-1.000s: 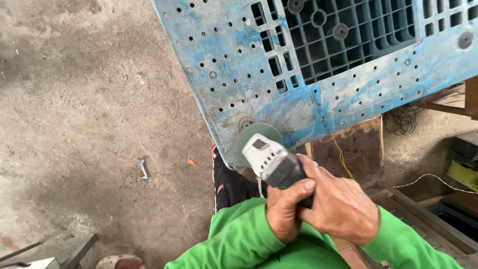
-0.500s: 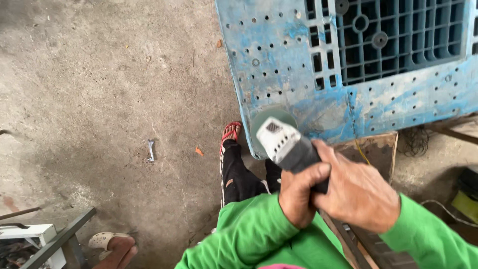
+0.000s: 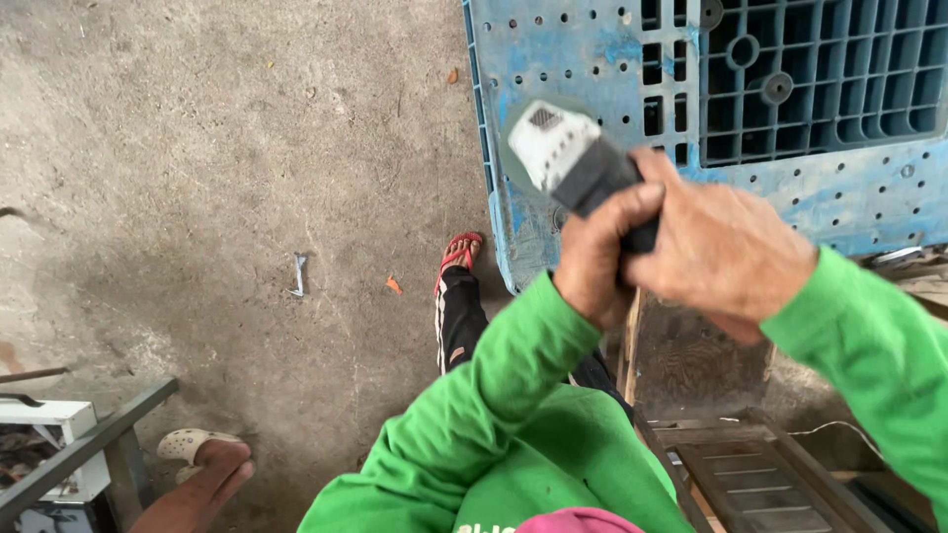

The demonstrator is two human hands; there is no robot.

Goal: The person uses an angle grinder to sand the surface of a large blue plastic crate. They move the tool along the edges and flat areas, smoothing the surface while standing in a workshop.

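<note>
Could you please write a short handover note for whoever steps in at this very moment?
Left hand and right hand both grip the dark body of the angle grinder. Its disc sits against the left edge of the blue plastic pallet, which rests on a wooden support. No finished cut shows on the pallet; whether the disc spins cannot be told. Another person's foot is nearby on the concrete floor.

Left hand (image 3: 597, 262) and right hand (image 3: 726, 247) grip angle grinder (image 3: 578, 163) against blue pallet (image 3: 790, 89).

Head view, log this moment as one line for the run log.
both hands grip grey angle grinder | left hand | right hand | disc end against worn blue plastic pallet | red sandal on concrete floor
</note>
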